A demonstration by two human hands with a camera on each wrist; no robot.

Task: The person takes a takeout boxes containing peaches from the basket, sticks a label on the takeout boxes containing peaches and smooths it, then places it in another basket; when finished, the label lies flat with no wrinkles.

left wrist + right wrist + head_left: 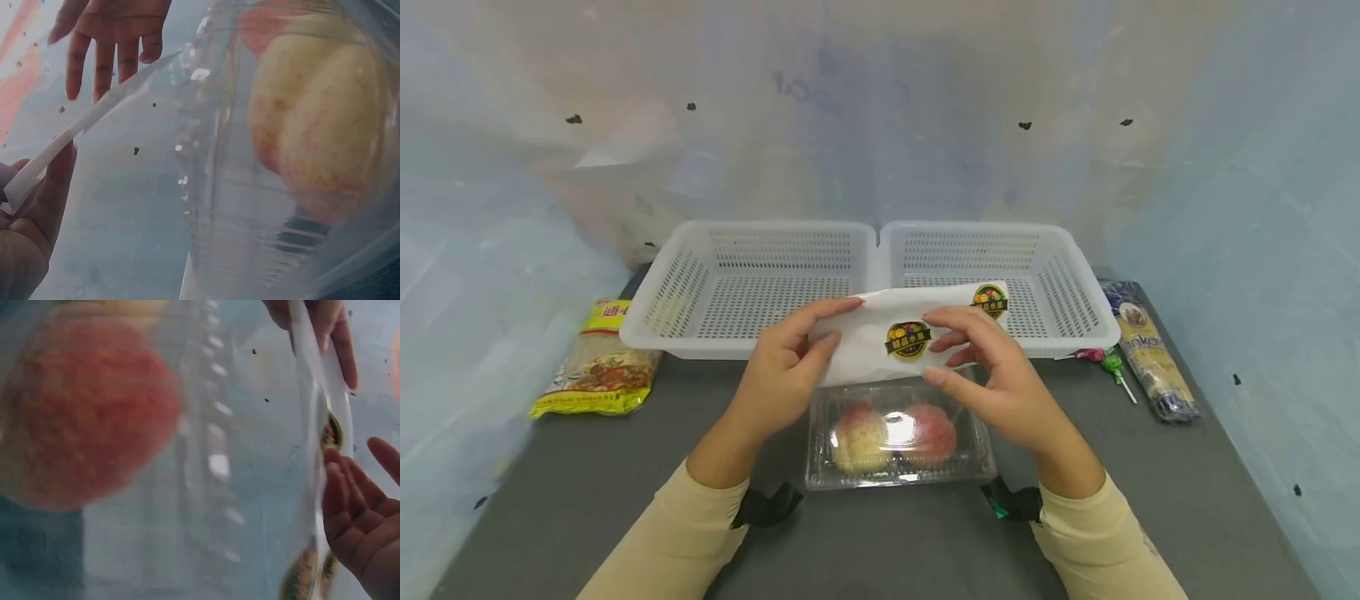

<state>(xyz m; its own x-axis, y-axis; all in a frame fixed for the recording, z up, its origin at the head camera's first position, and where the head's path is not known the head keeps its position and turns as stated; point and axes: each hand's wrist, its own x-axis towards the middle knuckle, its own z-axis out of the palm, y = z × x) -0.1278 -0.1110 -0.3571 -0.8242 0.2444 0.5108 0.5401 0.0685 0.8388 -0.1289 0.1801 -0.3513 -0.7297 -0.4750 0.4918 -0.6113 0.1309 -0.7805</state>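
Lying nearest, the box (822,446) holds fruit (859,442). Just beyond, the left hand (778,367) pinches one end of the sheet (857,346); the right hand's (996,375) loosely spread fingers meet a sticker, contact unclear. Sticker-lifting seems in hand; peeling would call for a fingertip under an edge. Baskets (688,343) stand behind.

at seven o'clock lies a beige fabric-sleeved left arm (677,525); its bare left hand (778,375) pinches, pointing to one. at five, a matching right arm (1097,542); its bare right hand (1015,387), fingers loosely bent, points to eleven.
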